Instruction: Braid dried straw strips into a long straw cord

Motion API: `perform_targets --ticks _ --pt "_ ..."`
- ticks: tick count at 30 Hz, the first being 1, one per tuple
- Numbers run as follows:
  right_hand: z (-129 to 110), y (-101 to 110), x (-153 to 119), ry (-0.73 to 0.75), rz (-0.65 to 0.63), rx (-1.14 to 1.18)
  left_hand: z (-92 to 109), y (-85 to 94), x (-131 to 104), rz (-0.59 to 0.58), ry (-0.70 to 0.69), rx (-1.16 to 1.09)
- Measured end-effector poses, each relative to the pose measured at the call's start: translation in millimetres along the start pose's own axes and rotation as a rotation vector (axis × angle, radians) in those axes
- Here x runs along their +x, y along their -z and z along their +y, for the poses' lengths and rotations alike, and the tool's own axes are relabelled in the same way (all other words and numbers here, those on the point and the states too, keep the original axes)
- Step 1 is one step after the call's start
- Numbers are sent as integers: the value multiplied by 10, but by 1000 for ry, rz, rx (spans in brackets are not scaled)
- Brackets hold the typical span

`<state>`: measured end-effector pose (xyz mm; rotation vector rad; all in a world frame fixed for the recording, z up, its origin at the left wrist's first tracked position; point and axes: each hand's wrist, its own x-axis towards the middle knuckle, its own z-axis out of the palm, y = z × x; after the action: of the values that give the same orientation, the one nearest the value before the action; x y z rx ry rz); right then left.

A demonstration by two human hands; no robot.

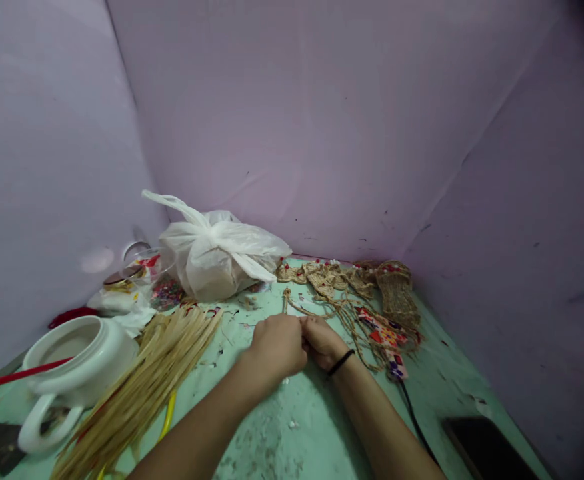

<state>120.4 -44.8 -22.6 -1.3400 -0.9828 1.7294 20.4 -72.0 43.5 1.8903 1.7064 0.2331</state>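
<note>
My left hand [279, 343] is closed in a fist over the middle of the green table [272, 433]. Against it, on the right, my right hand [323, 341] is closed too, with a black band round the wrist. Both hands touch near the fingertips, and what they grip is hidden. Just beyond them a thin brown cord [297, 305] with a knot lies on the table and runs toward the fingers. Braided jute pieces [325, 279] with red and white beads lie at the back, and loose jute strands [355, 327] spread to the right of my right hand.
At the left stand a white ceramic pot [92, 357] and a bundle of dry straw strips [142, 393]. A tied white plastic bag [217, 257] sits behind. To the right are a patterned glue-gun-like tool [385, 337] with a black cable and a dark phone [487, 447]. Walls enclose the table.
</note>
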Motion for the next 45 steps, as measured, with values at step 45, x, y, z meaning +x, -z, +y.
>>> perform_targets --ticks 45 --pt "-223 21 -167 67 173 -358 -552 -61 421 -287 119 -725"
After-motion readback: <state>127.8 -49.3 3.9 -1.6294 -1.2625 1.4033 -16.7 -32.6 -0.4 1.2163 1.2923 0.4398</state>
